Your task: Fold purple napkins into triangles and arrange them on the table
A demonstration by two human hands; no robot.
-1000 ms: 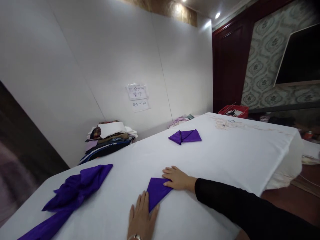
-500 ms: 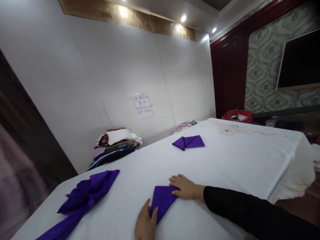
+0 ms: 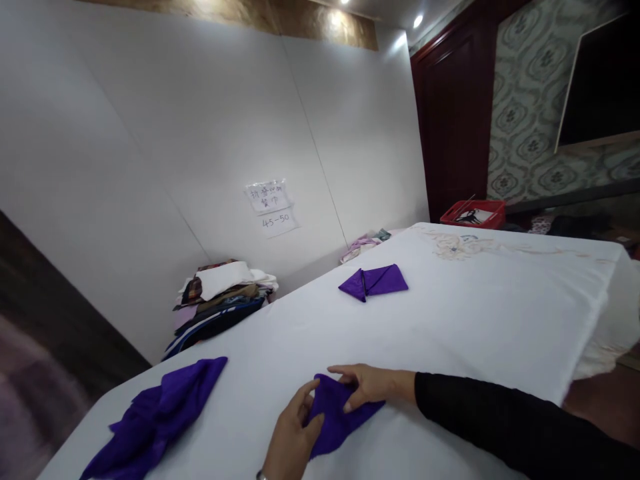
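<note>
A folded purple napkin (image 3: 340,413) lies on the white-covered table, directly before me, its surface slightly rumpled. At its left edge is my left hand (image 3: 295,423), with thumb and index finger apart and touching the cloth; its other fingers are partly hidden. My right hand (image 3: 367,387) rests over the upper right side, thumb on the cloth and index finger stretched towards the top corner. Farther back lies another purple napkin (image 3: 385,280), folded flat with a pointed left end. A loose, crumpled purple cloth (image 3: 160,413) is on the left.
The white tablecloth (image 3: 475,313) has an embroidered flower at the far end. Piled clothes (image 3: 225,300) stand beyond the table's left edge, with more pinkish cloth (image 3: 363,245) farther along. A red basket (image 3: 473,213) stands behind the far end. A handwritten sign (image 3: 273,207) hangs on the white wall.
The napkin between my hands has shifted and its shape has changed, with its right corner now reaching under my right hand. My right fingers have bent from lying flat. The view has tilted slightly.
</note>
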